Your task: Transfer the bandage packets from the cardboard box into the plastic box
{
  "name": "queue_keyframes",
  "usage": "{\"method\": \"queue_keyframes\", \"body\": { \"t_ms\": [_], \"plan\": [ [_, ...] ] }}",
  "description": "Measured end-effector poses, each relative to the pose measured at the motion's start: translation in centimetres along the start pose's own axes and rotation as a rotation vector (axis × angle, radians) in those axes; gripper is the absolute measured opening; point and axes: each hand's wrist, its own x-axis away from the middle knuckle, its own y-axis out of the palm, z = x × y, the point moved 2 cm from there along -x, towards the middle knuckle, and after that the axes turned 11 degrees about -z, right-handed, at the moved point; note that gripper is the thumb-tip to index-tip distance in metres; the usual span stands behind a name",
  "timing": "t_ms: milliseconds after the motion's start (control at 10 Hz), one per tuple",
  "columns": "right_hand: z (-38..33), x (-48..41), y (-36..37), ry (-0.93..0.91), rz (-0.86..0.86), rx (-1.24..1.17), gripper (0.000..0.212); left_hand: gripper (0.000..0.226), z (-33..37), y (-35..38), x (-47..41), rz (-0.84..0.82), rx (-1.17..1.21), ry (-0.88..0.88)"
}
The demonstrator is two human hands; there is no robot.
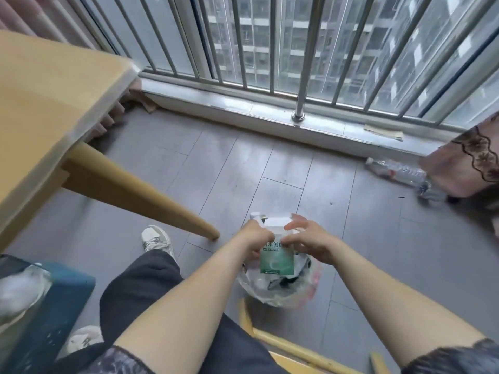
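A small green and white cardboard box (276, 259) with printed characters hangs in the air above the floor, low in the middle of the view. My left hand (255, 238) grips its upper left side. My right hand (307, 240) pinches its upper right side, with fingers at the white top flap (278, 221). The flap stands up at the far end. No bandage packets show, and no plastic box is in sight.
A bin lined with a clear plastic bag (280, 290) sits on the grey floor directly under the box. A wooden table (46, 103) and its slanted leg (140, 201) stand at the left. An empty bottle (397, 172) lies by the window rail.
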Motion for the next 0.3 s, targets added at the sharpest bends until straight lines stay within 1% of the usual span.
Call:
{"method": "queue_keyframes", "body": {
  "t_ms": [100, 200, 300],
  "plan": [
    [1.8, -0.6, -0.8, 0.078, 0.085, 0.215, 0.066, 0.031, -1.2, 0.3, -1.2, 0.072, -0.185, -0.055],
    [1.6, -1.4, -1.6, 0.08, 0.247, 0.357, 0.06, 0.022, -0.4, -0.2, -0.8, 0.162, -0.298, -0.02],
    [-0.2, -2.3, -1.2, -0.028, 0.255, 0.341, 0.038, 0.024, 0.7, -1.3, -0.5, 0.269, -0.251, 0.113]
  ]
}}
